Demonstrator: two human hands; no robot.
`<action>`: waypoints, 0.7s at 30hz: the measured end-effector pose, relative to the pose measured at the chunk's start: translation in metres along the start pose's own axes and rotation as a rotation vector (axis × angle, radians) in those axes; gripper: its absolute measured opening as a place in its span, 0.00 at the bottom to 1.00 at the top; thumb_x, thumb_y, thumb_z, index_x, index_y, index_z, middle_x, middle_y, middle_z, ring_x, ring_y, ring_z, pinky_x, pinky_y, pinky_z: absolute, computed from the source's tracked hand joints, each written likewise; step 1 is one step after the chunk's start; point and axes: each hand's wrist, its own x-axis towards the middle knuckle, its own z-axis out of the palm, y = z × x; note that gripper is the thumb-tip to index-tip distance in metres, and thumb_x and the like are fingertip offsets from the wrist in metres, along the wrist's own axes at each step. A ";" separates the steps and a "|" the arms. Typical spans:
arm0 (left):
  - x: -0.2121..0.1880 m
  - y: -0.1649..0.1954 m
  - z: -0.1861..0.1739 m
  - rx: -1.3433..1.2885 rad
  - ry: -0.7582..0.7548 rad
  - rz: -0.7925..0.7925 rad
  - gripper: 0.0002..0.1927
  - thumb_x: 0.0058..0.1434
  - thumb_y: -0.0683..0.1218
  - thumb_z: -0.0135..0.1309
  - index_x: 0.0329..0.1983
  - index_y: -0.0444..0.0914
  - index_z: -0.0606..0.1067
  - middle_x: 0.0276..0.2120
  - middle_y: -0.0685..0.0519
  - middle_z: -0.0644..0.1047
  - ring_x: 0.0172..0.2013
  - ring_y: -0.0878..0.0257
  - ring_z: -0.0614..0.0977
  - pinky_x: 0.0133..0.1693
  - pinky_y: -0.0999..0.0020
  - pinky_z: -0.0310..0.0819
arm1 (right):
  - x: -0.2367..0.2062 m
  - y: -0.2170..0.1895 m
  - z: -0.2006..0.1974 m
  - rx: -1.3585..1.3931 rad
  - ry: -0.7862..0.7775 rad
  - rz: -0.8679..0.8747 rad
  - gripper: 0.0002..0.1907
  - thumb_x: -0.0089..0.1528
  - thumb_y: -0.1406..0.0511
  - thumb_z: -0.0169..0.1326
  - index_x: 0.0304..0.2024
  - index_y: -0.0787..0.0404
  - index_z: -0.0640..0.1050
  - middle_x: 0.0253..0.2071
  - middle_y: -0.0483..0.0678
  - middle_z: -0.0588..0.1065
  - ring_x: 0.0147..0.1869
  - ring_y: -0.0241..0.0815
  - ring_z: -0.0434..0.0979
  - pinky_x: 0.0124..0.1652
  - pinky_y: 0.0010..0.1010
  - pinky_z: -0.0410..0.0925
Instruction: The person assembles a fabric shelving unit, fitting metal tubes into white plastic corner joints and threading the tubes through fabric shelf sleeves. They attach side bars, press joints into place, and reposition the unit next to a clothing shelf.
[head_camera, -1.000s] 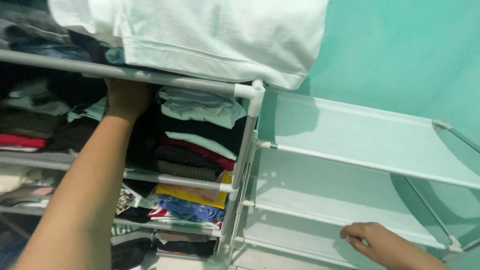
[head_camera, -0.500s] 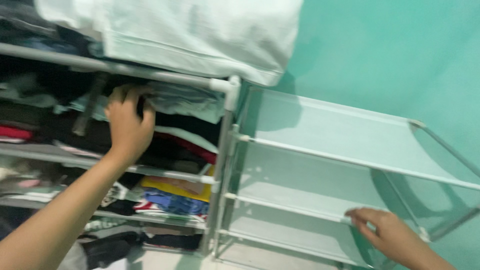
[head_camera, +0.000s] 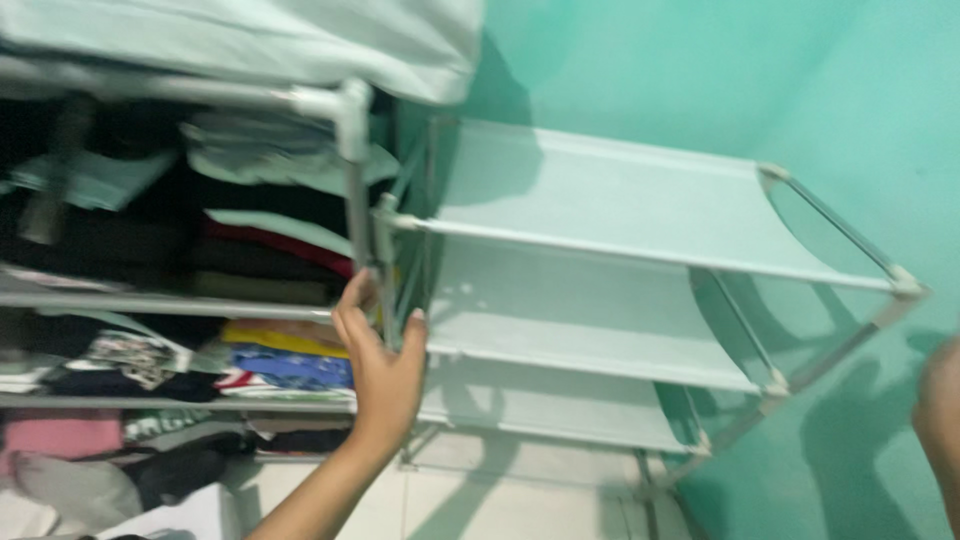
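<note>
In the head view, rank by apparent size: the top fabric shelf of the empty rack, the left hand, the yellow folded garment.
1. Top shelf
2. Left hand; nearer the camera, so it looks inflated
3. Yellow garment, partly hidden

The scene is brightly, evenly lit (greenish cast); everything is smeared by motion blur, and soft shadows are thrown rightward.

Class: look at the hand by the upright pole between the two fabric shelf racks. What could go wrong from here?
1. The left hand sits open at the grey metal upright pole; fingers might get pinched against the empty pale-green fabric rack.
2. A nudge could perhaps spill the folded clothes stack or the white cloth bundle on top.
</note>
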 end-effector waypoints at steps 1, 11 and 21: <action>-0.004 -0.006 0.006 0.002 -0.012 -0.012 0.40 0.62 0.40 0.55 0.75 0.35 0.52 0.68 0.38 0.56 0.70 0.43 0.63 0.70 0.50 0.54 | 0.003 0.000 -0.003 0.061 -0.039 0.060 0.15 0.69 0.60 0.38 0.54 0.58 0.70 0.46 0.50 0.75 0.54 0.47 0.75 0.55 0.43 0.64; -0.026 -0.014 0.031 0.120 0.016 -0.115 0.47 0.59 0.38 0.55 0.78 0.35 0.46 0.72 0.35 0.48 0.72 0.38 0.56 0.71 0.48 0.48 | 0.028 -0.002 0.028 0.765 -0.163 0.587 0.13 0.70 0.55 0.41 0.41 0.55 0.69 0.32 0.43 0.67 0.40 0.38 0.69 0.44 0.37 0.62; -0.044 0.024 0.051 0.380 -0.276 0.316 0.37 0.60 0.43 0.56 0.73 0.40 0.58 0.68 0.39 0.58 0.72 0.40 0.56 0.68 0.41 0.46 | 0.057 0.060 0.075 1.105 0.005 0.620 0.08 0.65 0.60 0.53 0.35 0.57 0.73 0.25 0.39 0.62 0.30 0.32 0.62 0.34 0.28 0.64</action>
